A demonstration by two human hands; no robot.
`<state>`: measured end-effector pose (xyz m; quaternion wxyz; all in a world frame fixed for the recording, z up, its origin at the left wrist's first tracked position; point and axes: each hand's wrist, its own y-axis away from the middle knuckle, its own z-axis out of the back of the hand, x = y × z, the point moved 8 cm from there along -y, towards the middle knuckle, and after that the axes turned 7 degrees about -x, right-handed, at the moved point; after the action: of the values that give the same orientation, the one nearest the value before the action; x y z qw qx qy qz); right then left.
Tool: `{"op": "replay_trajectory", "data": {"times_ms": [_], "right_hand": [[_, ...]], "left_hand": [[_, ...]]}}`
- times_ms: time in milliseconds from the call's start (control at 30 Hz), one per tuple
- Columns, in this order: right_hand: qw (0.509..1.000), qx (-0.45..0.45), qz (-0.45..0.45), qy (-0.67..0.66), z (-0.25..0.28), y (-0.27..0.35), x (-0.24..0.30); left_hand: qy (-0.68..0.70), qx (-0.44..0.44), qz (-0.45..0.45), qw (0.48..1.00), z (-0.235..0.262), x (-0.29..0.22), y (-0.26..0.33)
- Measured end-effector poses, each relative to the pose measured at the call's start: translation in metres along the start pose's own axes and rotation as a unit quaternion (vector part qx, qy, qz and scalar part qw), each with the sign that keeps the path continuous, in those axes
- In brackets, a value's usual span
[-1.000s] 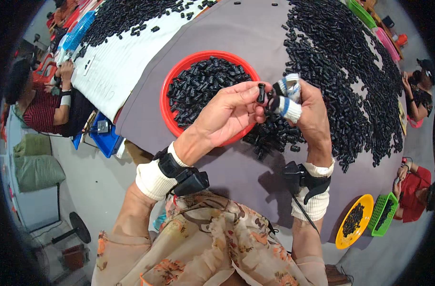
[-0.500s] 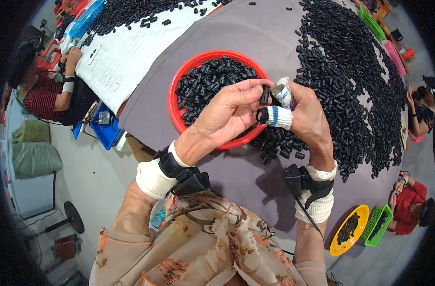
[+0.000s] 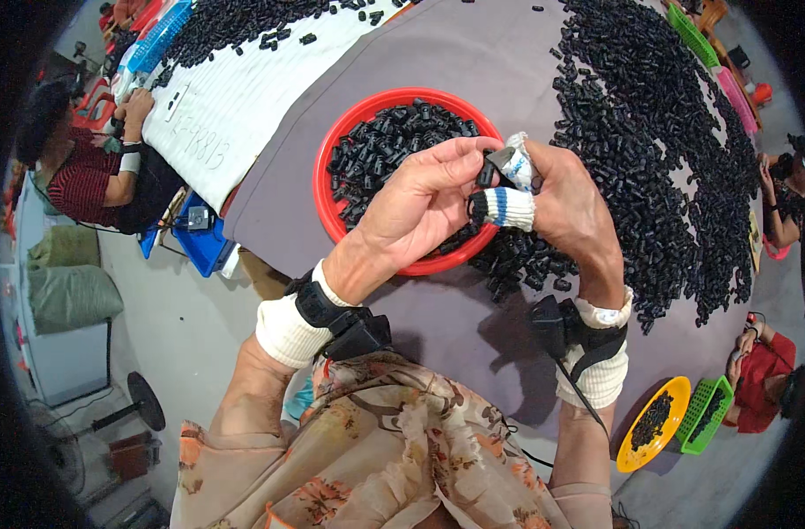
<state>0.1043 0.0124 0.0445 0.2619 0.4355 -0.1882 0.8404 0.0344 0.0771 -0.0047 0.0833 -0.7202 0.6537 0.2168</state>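
Note:
My left hand (image 3: 420,203) and my right hand (image 3: 565,207) meet above the near rim of a round red bowl (image 3: 332,216) full of small black plastic parts. Both hands pinch one small black plastic part (image 3: 489,167) between them. Two fingers of my right hand wear white cloth finger covers, one with a blue stripe. A large heap of the same black parts (image 3: 649,132) spreads over the grey table (image 3: 279,194) to the right of the bowl, touching its edge below my right hand.
A white sheet (image 3: 244,97) with more black parts lies at the far left of the table. A seated person (image 3: 94,167) works at the left, others at the right edge. A yellow bowl (image 3: 653,423) and a green basket (image 3: 706,414) stand on the floor at lower right.
Both hands have stayed together over the bowl's rim, with small finger movements on the black part. The view has shifted slightly.

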Motion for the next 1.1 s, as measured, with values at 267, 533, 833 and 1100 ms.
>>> {"op": "replay_trajectory", "data": {"times_ms": [267, 533, 833, 1100], "right_hand": [[1.000, 0.008, 0.017, -0.014, -0.0039, 0.0005, -0.0011], [1.000, 0.009, 0.021, 0.001, -0.0044, 0.0007, 0.0002], [1.000, 0.005, 0.013, -0.010, -0.0049, 0.0024, -0.0022], [1.000, 0.007, 0.028, -0.012, -0.0057, 0.0028, -0.0009]], "left_hand": [[-0.021, 0.014, -0.008, 1.000, 0.0039, -0.0006, -0.0020], [-0.033, -0.005, -0.012, 0.999, 0.0058, -0.0006, -0.0019], [-0.053, -0.012, -0.014, 0.998, 0.0045, 0.0002, -0.0025], [-0.064, -0.017, -0.020, 0.998, 0.0056, -0.0006, -0.0022]]}}
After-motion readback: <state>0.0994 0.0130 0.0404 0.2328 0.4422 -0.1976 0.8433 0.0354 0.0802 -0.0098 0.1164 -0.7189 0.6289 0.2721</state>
